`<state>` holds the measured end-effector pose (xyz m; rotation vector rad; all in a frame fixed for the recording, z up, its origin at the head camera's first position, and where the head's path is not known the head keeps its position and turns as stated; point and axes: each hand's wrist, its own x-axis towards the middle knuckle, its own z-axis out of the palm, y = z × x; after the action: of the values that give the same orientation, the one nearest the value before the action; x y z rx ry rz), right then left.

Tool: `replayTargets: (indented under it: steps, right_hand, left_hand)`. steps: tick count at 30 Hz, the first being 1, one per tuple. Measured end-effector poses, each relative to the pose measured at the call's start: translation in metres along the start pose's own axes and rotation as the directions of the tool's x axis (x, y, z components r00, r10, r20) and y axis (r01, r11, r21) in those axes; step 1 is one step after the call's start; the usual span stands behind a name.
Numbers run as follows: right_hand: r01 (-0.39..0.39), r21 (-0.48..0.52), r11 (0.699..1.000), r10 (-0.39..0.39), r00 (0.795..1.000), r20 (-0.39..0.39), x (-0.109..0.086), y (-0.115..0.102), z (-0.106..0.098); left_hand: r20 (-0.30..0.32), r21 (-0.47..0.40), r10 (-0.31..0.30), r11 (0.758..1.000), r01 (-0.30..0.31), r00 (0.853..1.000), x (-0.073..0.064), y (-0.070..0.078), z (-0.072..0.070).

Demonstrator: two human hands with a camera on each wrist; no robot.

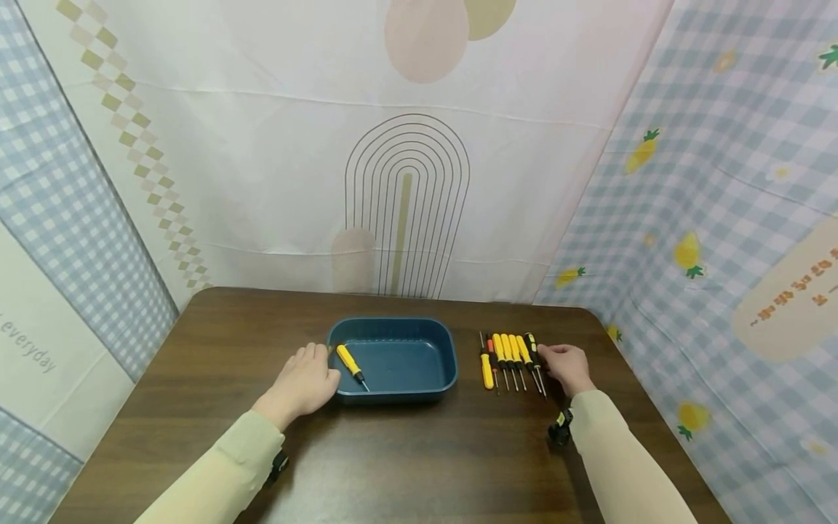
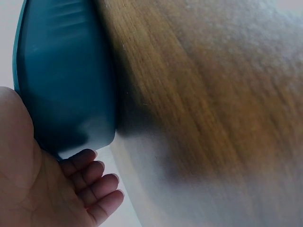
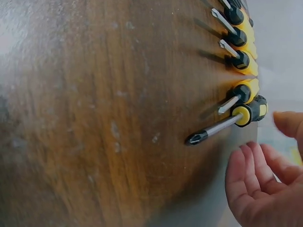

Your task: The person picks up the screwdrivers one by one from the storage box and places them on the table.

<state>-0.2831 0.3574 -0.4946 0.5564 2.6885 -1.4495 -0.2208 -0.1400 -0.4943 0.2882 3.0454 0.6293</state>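
My left hand [image 1: 308, 382] grips the left end of a dark blue plastic bin [image 1: 399, 399], its fingers curled about the corner in the left wrist view. Inside the bin, at its left side, lies a yellow-handled screwdriver [image 1: 349, 359]. To the right, several screwdrivers lie in a row, most with yellow handles [image 1: 506, 348] and one with a red handle [image 1: 490, 347]. Beside the row's right end is my right hand [image 1: 567, 366], nearest the black-and-yellow screwdriver [image 3: 244, 116]. In the right wrist view, thumb and bent fingers stand apart with nothing between them.
All this lies on a dark brown wooden table [image 1: 419, 458]. A printed cloth [image 1: 281, 182] hangs behind it, with a checked cloth [image 1: 707, 204] along the right side. Dark wrist cameras [image 1: 559, 428] sit under both sleeves.
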Motion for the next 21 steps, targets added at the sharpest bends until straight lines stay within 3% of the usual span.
replayTargets:
  steps: [8, 21]
  right_hand:
    - [0.071, 0.015, 0.997, -0.07, 0.997, -0.033, -0.004, -0.024, 0.003]
    - [0.209, 0.088, 0.974, -0.214, 0.975, 0.052, -0.022, -0.083, 0.041]
  left_hand:
    - [-0.002, 0.002, 0.001, 1.0, -0.001, 1.0, 0.0, -0.001, 0.001]
    - [-0.004, 0.016, 0.001, 1.0, -0.001, 1.0, 0.001, -0.001, 0.001]
